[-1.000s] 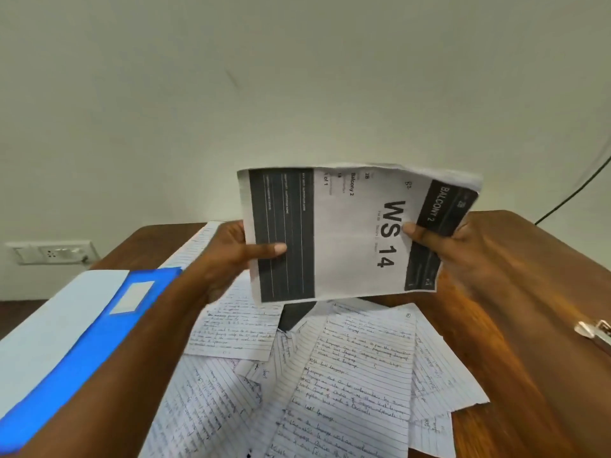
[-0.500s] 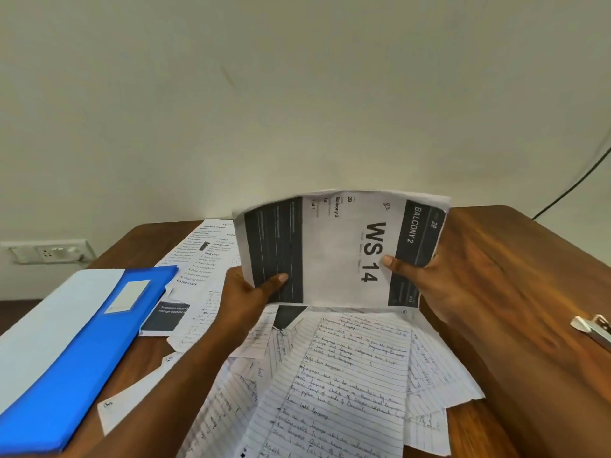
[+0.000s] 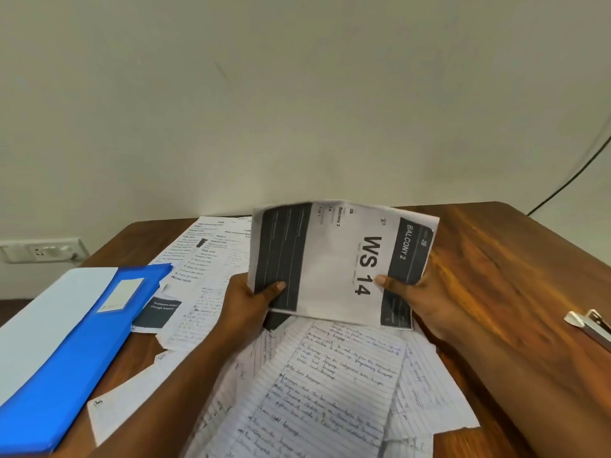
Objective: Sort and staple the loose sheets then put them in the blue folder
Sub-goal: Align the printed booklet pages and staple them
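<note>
Printed sheet point(image 3: 344, 262) now held lower, nearer the handwritten pages point(image 3: 330, 391).

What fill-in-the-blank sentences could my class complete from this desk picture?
1. Both hands, left and right, hold a printed sheet whose large text reads WS ____.
2. The folder lying at the left is ____.
3. The lined sheets under the hands carry ____ text.
4. The table is made of ____.

Missing words: 14; blue; handwritten; wood
</note>
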### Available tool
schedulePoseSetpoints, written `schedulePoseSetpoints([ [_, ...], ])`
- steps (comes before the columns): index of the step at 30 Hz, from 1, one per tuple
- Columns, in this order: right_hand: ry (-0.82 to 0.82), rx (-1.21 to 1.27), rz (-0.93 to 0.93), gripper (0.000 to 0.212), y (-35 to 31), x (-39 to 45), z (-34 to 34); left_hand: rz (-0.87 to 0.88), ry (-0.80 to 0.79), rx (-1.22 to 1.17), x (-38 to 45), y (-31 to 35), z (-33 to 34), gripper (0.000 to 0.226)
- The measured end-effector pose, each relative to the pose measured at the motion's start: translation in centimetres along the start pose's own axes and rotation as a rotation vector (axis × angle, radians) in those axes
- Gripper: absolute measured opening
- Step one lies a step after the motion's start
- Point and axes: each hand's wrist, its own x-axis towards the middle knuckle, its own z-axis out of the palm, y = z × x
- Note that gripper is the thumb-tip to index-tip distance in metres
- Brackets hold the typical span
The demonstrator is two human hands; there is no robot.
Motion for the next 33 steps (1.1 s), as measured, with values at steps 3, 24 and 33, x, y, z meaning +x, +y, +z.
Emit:
schedulePoseSetpoints([
  [3, -0.014, 0.079, -0.087, 0.070, -1.1, 0.5, -0.6, 0.121, 0.085, 0.081, -0.4, 1.8, -0.1, 0.033],
  [24, -0.086, -0.098, 0.040, 0.032, 0.5, 0.2, -0.3, -0.076, 0.019, 0.064, 0.5, -1.5, -1.3, 0.041],
  [33, -0.187, 0.181, 0.315, 0.047, 0.3, 1.3, -2.8, -0.277, -0.040, -0.075, 1.4, -1.5, -3.2, 0.051],
])
